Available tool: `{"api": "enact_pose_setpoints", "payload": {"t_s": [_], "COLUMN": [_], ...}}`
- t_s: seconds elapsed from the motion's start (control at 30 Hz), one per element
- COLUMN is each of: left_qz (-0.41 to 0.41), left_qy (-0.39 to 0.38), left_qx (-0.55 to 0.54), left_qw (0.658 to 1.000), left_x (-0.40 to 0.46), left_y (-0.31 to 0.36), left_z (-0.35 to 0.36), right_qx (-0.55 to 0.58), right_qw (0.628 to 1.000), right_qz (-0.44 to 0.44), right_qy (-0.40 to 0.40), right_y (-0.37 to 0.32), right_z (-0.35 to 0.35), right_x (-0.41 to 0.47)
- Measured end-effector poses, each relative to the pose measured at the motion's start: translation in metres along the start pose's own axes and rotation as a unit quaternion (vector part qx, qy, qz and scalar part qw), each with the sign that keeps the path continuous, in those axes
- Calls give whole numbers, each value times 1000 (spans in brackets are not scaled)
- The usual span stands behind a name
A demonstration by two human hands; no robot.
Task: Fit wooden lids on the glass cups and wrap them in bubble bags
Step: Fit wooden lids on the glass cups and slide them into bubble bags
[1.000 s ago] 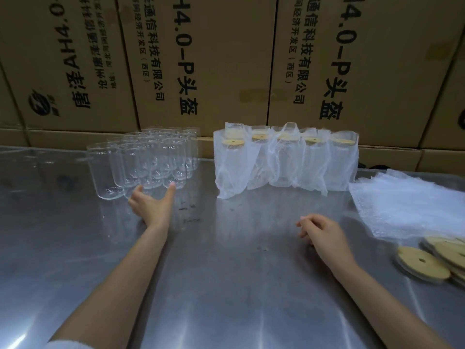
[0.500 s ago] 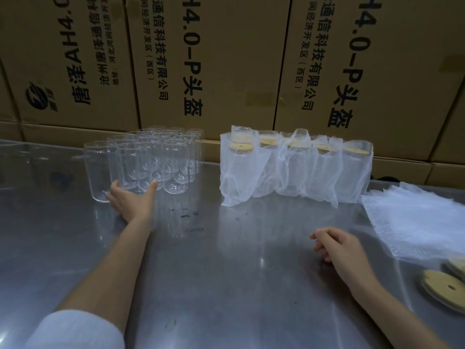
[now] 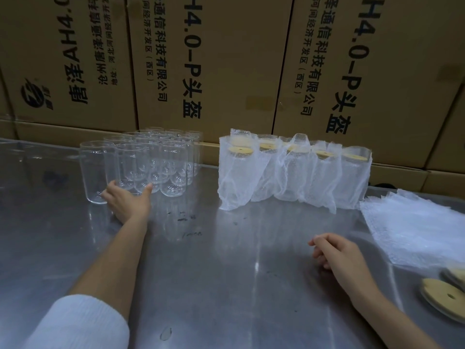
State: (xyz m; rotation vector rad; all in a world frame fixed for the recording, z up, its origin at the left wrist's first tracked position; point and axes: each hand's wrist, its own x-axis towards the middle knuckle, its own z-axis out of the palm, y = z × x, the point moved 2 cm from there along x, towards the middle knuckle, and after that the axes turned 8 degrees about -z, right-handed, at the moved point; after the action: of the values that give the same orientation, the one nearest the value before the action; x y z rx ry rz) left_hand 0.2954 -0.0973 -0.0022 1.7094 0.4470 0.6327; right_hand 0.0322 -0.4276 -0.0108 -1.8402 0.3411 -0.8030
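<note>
Glass cup [image 3: 130, 167] gripped by left hand [image 3: 127, 201]; right hand [image 3: 337, 253] loosely curled.

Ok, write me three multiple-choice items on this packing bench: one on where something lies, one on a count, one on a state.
1. Where is the stack of flat bubble bags?
A. at the table's right side, behind the loose wooden lids
B. left of the bare glass cups
C. on top of the cartons

2. How many wrapped cups stand in the row?
A. two
B. five
C. nine

3. What is the left hand doing?
A. holding a lid
B. lying flat at the table's near edge
C. reaching round the base of a front glass cup

Answers: 1 A, the bags lie just beyond the wooden lids; 2 B, five lid tops show in the wraps; 3 C, thumb and fingers flank the cup's base.
</note>
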Motion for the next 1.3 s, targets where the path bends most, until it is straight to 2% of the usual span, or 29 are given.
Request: {"api": "enact_pose_setpoints", "payload": {"t_s": [0.33, 0.53, 0.67, 0.9, 1.07, 1.3], "left_qz": [24, 46, 59, 92, 84, 107], "left_qy": [-62, -151, -193, -326, -421, -463], "left_qx": [-12, -51, -79, -134, -182, -161], "left_qw": [998, 986, 976, 931, 885, 865], "left_x": [-32, -81, -118, -215, -279, -310], "left_y": [4, 7, 12, 30, 42, 48], "left_z": [-21, -37, -45, -43, -43, -36], "right_qx": [-27, -52, -29, -4, 66, 129], "right_qw": [1000, 999, 1000, 997, 995, 989], "right_qz": [-5, -4, -1, -43, -23, 2], "right_qy": [-8, -2, 0, -65, -77, -75], "right_y": [-12, -21, -25, -36, -45, -47], "right_z": [1, 1, 0, -6, -24, -41], "right_x": [-6, -19, -30, -61, -78, -87]}}
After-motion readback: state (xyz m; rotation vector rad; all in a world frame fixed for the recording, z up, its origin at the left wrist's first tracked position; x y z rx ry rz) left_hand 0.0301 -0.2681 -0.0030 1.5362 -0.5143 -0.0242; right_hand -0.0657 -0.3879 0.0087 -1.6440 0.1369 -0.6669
